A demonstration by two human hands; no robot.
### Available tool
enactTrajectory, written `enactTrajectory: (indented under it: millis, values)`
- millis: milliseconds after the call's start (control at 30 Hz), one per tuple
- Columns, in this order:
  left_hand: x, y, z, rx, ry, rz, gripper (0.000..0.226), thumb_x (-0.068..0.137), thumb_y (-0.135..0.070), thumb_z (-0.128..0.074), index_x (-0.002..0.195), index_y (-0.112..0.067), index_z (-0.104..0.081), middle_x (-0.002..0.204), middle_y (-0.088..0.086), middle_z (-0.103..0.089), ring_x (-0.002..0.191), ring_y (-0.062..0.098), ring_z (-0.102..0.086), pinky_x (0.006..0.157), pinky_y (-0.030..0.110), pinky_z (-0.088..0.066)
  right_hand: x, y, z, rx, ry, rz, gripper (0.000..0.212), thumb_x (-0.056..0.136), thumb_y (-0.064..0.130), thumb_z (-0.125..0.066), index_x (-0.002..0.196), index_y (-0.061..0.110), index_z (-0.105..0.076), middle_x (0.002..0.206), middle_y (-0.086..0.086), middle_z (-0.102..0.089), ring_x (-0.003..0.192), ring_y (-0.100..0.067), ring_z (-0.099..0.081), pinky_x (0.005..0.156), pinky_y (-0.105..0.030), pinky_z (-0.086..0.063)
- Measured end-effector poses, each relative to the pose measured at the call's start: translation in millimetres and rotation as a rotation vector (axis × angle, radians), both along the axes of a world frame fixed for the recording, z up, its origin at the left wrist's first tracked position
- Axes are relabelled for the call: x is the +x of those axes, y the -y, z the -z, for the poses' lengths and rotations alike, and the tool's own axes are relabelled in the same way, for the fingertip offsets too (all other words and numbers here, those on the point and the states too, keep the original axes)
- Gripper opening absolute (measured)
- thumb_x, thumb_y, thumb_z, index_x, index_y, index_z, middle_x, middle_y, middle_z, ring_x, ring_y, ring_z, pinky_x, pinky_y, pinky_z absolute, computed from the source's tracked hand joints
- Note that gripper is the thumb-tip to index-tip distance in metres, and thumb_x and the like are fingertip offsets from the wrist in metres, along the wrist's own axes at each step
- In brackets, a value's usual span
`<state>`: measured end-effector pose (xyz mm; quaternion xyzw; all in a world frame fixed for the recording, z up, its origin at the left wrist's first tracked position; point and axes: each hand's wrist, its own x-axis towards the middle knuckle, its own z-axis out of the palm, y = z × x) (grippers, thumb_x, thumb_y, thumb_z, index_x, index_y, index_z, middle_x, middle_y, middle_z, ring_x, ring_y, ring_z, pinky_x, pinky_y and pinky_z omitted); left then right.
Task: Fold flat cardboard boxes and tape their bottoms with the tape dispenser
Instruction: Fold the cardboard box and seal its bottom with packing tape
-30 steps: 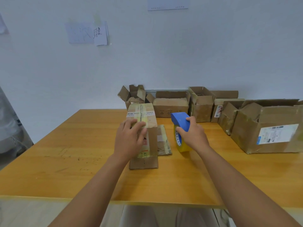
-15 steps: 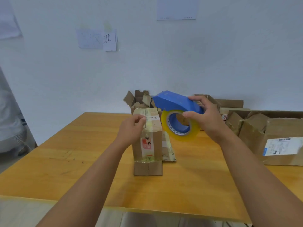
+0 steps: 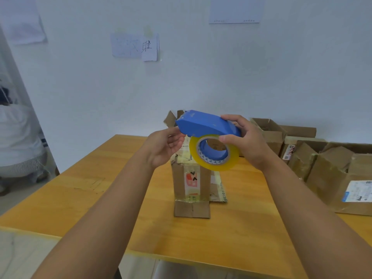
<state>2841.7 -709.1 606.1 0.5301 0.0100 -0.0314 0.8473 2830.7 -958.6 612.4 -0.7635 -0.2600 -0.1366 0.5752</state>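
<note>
My right hand [image 3: 248, 142] grips a blue tape dispenser [image 3: 205, 123] by its rear, holding it in the air with the yellowish tape roll [image 3: 216, 167] hanging below. My left hand [image 3: 163, 148] is at the dispenser's front end, thumb and fingertips pinching around its nose. Below both hands a small taped cardboard box [image 3: 191, 184] stands upright on the wooden table [image 3: 100, 198], one flap lying flat toward me. A flattened piece of cardboard [image 3: 218, 188] lies just right of and behind the box.
Several open cardboard boxes [image 3: 267, 131] line the table's back edge against the wall. A large box with a white label [image 3: 342, 178] sits at the right. A crouching person in white [image 3: 18, 137] is on the floor at far left.
My right hand lifted the dispenser off the table up to chest height. My left hand left the box's top and rose to the dispenser's nose.
</note>
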Motion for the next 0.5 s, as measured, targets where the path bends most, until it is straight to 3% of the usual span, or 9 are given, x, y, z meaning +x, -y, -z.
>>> enactTrajectory:
  millis: [167, 267, 367, 500]
  values:
    - [3, 3, 1, -0.025, -0.013, 0.001, 0.011, 0.092, -0.015, -0.067, 0.093, -0.004, -0.067, 0.074, 0.007, -0.065, 0.063, 0.015, -0.065, 0.059, 0.022, -0.057, 2, 5, 2, -0.033, -0.010, -0.017, 0.051, 0.080, 0.027, -0.076, 0.126, 0.040, -0.060, 0.131, -0.001, -0.058, 0.107, -0.016, -0.065, 0.093, -0.034, -0.057]
    - [4, 8, 4, 0.018, -0.016, -0.024, 0.017, 0.092, -0.018, -0.068, 0.101, -0.004, -0.068, 0.068, 0.004, -0.069, 0.060, 0.012, -0.066, 0.058, 0.022, -0.057, 1, 6, 4, -0.061, -0.041, -0.018, 0.050, 0.082, 0.038, -0.070, 0.129, 0.050, -0.056, 0.134, 0.014, -0.056, 0.114, -0.007, -0.061, 0.095, -0.026, -0.052]
    - [3, 9, 7, 0.051, -0.021, -0.065, 0.016, 0.091, -0.017, -0.070, 0.097, -0.002, -0.068, 0.063, 0.002, -0.067, 0.057, 0.009, -0.064, 0.056, 0.020, -0.055, -1, 5, 7, -0.078, -0.076, -0.011, 0.046, 0.091, 0.052, -0.064, 0.133, 0.058, -0.048, 0.122, 0.019, -0.061, 0.106, -0.008, -0.064, 0.089, -0.021, -0.047]
    - [1, 10, 5, 0.111, 0.004, -0.163, 0.012, 0.090, -0.013, -0.070, 0.091, -0.001, -0.069, 0.066, 0.004, -0.066, 0.055, 0.009, -0.061, 0.055, 0.019, -0.053, -3, -1, 11, -0.014, -0.057, 0.014, 0.052, 0.086, 0.054, -0.062, 0.137, 0.048, -0.051, 0.137, 0.017, -0.052, 0.117, -0.007, -0.058, 0.098, -0.028, -0.050]
